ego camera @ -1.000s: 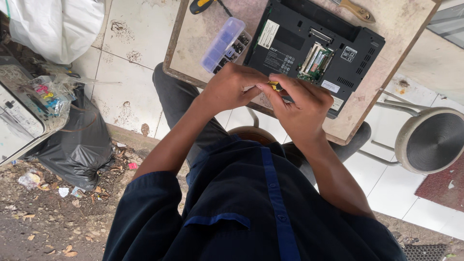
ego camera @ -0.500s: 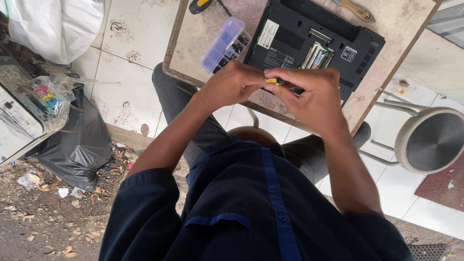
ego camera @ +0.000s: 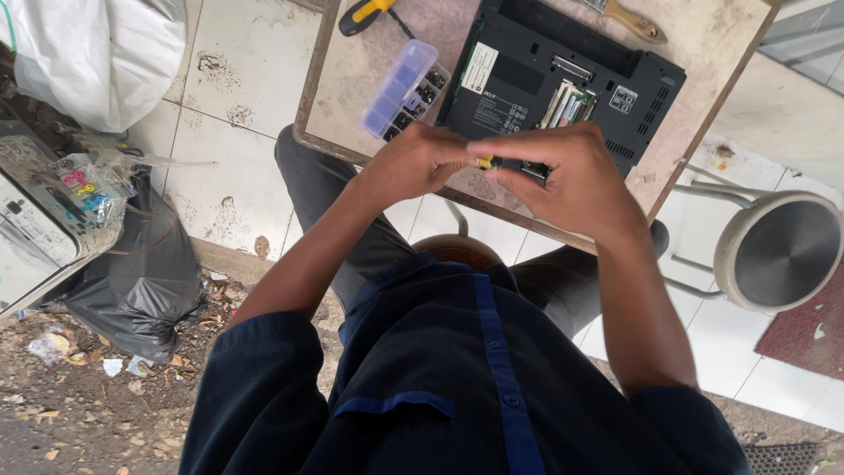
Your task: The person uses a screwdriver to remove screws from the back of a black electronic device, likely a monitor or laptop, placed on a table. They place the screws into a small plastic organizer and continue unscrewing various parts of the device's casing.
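Black laptop [ego camera: 563,79] underside-up on worn surface [ego camera: 369,66]; clear compartment box [ego camera: 404,88] of small dark parts just left; left hand [ego camera: 413,165] and right hand [ego camera: 571,180] pinched together on small yellow-handled screwdriver [ego camera: 486,162] at laptop's near edge

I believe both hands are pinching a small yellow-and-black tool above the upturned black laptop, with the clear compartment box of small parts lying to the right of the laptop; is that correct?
Not quite. In the head view the clear compartment box lies to the left of the upturned black laptop, not the right. The rest holds: the left hand and right hand pinch the small yellow-and-black tool above the laptop's near edge.
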